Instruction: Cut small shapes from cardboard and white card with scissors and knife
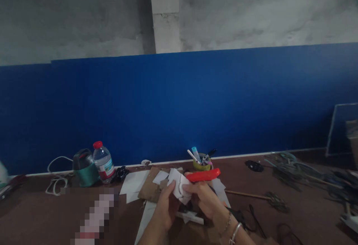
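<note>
My left hand grips a piece of folded white paper at its left side, thumb on top. My right hand pinches the same paper from the right, with bracelets on its wrist. Just beyond the right fingers lies a long red object; whether that hand touches it I cannot tell. Below the hands is a white strip, partly covered. Behind the paper are a piece of brown cardboard and several white sheets. The undersides of my fingers are hidden.
A yellow-green pen holder stands at the back. On the left are a clear bottle with a red cap, a teal-and-dark container and a white cable. Tangled wires and a thin stick lie to the right.
</note>
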Demonstrator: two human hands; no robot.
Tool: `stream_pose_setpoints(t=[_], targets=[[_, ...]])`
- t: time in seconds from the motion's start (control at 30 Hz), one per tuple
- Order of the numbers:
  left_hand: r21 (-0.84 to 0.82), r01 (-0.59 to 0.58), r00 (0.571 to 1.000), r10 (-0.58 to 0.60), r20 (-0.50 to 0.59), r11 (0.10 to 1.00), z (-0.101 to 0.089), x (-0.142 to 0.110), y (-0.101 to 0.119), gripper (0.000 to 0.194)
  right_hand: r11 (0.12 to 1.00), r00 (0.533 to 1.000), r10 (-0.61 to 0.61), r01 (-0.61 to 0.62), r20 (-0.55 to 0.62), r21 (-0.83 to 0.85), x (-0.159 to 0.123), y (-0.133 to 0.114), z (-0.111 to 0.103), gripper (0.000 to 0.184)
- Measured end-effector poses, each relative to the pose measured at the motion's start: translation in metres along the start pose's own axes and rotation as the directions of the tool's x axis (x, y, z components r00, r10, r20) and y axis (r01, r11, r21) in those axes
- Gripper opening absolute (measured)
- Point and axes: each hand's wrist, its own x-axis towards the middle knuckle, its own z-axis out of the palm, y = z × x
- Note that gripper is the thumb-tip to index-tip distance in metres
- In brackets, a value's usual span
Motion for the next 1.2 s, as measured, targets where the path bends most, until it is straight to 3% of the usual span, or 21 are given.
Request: stream_pose_setpoints(t=[0.13,0.23,0.43,0.53,0.7,0.8,0.9,1.03,1.2], targets=[[0.022,-0.042,0.995,0.04,0.088,0.999,0.0,-0.001,-0.001,0.034,0.995,0.992,-0.096,0.093,-0.076,-0.039,0.002,0.0,0.0,0.032],[0.132,-0.128,0.979,0.104,0.175,0.983,-0.003,0.002,-0.004,0.033,0.977,0.969,-0.214,0.212,-0.124,-0.033,0.005,0.002,-0.002,0.03],[0.388,-0.247,0.969,0.235,0.08,0.888,-0.014,0.015,-0.01,0.032,0.963,0.949,-0.268,0.26,-0.164,-0.068,0.001,-0.004,-0.001,0.035],[0.34,-0.256,0.966,0.254,0.05,0.905,-0.013,0.013,-0.01,0.028,0.97,0.953,-0.242,0.237,-0.183,-0.049,0.0,-0.007,0.0,0.041],[0.204,-0.204,0.977,0.185,0.105,0.958,-0.004,0.003,-0.006,0.021,0.994,0.984,-0.064,0.077,-0.164,0.071,0.001,-0.005,0.002,0.04],[0.151,-0.2,0.978,0.188,0.089,0.968,-0.002,0.0,-0.003,0.015,0.992,0.985,-0.051,0.069,-0.165,0.106,0.002,-0.004,0.002,0.039],[0.113,-0.234,0.97,0.223,0.101,0.966,-0.002,0.0,-0.001,0.014,0.989,0.972,-0.136,0.145,-0.193,0.033,0.002,-0.005,0.0,0.038],[0.223,-0.252,0.965,0.226,0.136,0.942,-0.002,0.002,-0.004,0.026,0.953,0.933,-0.298,0.281,-0.2,-0.11,0.007,0.0,-0.003,0.038],[0.376,-0.273,0.95,0.309,-0.038,0.886,-0.008,0.011,-0.01,0.037,0.828,0.867,-0.488,0.423,-0.099,-0.369,0.011,0.005,-0.005,0.036]])
